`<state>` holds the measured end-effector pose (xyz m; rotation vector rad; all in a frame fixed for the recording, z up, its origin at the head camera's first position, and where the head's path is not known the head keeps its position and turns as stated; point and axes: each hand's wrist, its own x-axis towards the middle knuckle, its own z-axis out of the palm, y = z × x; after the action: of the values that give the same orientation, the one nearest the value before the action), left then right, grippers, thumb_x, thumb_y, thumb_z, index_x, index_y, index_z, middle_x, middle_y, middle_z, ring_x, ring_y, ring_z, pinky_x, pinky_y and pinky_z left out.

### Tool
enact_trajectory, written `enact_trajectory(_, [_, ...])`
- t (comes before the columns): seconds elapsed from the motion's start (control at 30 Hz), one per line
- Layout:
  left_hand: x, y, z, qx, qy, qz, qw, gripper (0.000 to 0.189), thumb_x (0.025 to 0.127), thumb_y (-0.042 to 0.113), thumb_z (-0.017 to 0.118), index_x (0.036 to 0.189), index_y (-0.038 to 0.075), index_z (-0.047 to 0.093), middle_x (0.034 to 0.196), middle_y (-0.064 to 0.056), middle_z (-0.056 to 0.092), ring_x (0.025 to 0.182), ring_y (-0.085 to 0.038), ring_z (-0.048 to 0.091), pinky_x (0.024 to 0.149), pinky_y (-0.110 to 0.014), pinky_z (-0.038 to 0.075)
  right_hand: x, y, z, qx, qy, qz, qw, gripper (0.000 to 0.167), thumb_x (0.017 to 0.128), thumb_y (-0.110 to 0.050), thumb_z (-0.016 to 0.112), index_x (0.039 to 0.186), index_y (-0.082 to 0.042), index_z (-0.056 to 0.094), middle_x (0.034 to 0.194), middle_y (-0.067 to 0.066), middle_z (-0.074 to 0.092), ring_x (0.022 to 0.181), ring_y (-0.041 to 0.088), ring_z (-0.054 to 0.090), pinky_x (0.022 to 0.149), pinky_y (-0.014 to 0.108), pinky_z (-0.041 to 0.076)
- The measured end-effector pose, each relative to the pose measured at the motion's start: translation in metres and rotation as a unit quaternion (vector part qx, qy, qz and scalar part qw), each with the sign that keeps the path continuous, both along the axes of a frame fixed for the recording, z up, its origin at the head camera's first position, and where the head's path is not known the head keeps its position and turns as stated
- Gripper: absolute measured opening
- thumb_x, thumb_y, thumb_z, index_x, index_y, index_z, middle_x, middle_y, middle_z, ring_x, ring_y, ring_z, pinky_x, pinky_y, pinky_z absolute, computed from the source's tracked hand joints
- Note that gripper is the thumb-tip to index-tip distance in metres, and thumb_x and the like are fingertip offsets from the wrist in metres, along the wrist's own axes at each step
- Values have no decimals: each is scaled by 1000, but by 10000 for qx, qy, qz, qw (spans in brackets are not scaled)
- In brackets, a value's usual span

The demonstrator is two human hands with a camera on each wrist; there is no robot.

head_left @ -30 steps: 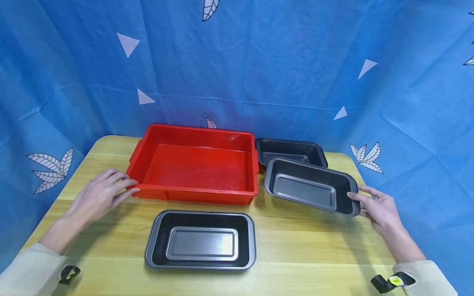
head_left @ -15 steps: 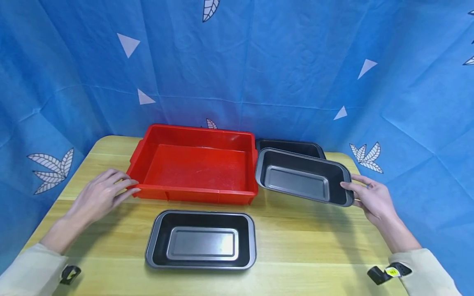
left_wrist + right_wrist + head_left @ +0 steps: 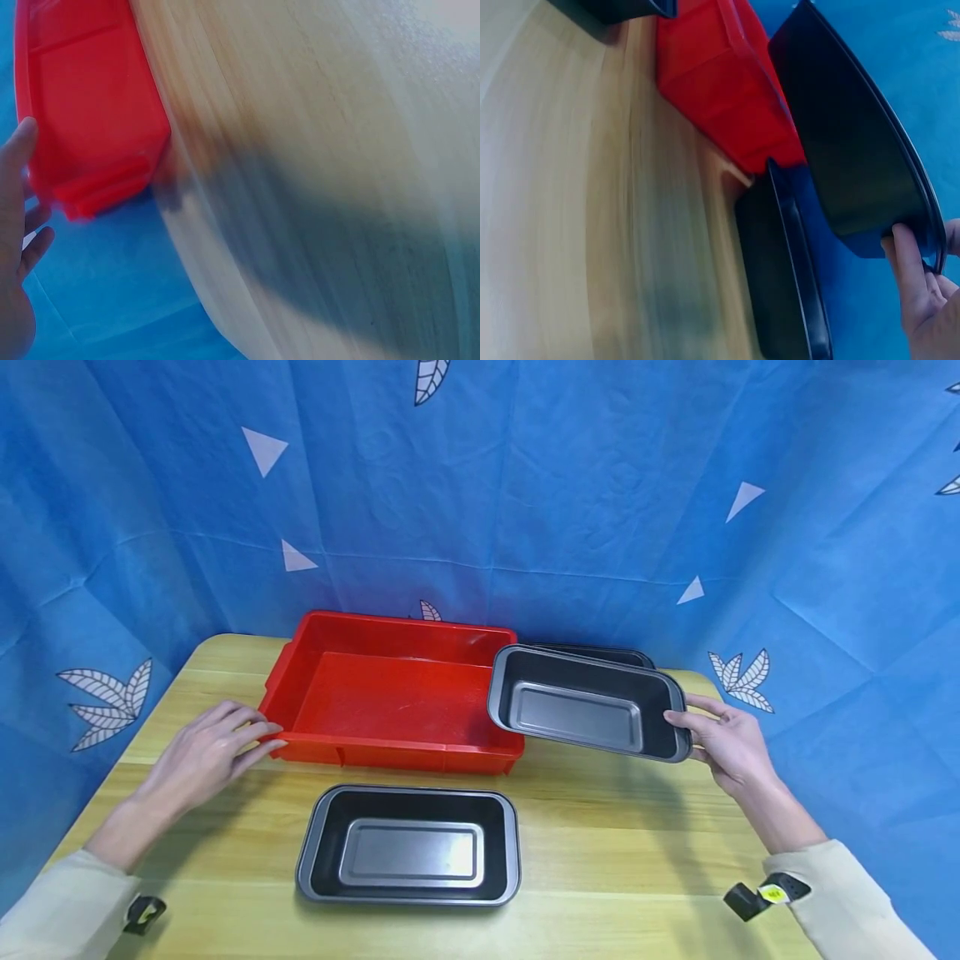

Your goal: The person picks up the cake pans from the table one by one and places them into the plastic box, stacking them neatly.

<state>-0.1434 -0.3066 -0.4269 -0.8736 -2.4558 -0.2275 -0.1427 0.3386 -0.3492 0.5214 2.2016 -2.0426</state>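
Observation:
My right hand grips a dark grey loaf pan by its right end, thumb inside the rim and fingers on the outside. The pan is raised and tilted, its left end overlapping the right side of a red plastic bin in the head view. The right wrist view shows the held pan up above the table. At the bin's front left corner, my left hand pinches the rim between thumb and fingers. No other thing lies inside the bin.
A second loaf pan sits right of the bin at the back, mostly hidden by the held one. Another loaf pan rests on the wooden table in front. A blue patterned cloth hangs right behind the table.
My right hand has carried the loaf pan left and upward, from right of the bin to over its right edge. My left hand has stayed at the bin's corner.

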Motion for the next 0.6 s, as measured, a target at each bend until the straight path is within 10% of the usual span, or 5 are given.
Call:
enact_trajectory(0.17, [-1,0,0,-5,5,-7,10000,29,88,25,84,109,6,81,100,-16,75,94,-34,65,78,-54,61,-7,-14,3,-168,90,55,9998,28,93,-10,81,115,-24,69,81,-10,78,64,6,70,61,23,63])
enact_trajectory(0.33, [-2,2,-1,78,136,-52,9999,76,108,59,26,106,6,82,97,-15,75,92,-32,64,75,-52,61,-13,-30,4,-300,120,104,9994,34,94,-8,79,124,-18,64,78,-11,76,60,4,65,58,21,61])
enact_trajectory(0.6, [0,1,-2,132,76,20,9999,81,108,63,22,107,7,82,98,-15,75,94,-33,65,76,-54,61,-21,-56,4,-230,185,136,9995,68,95,-7,77,154,-1,45,83,-12,75,59,1,61,58,20,60])
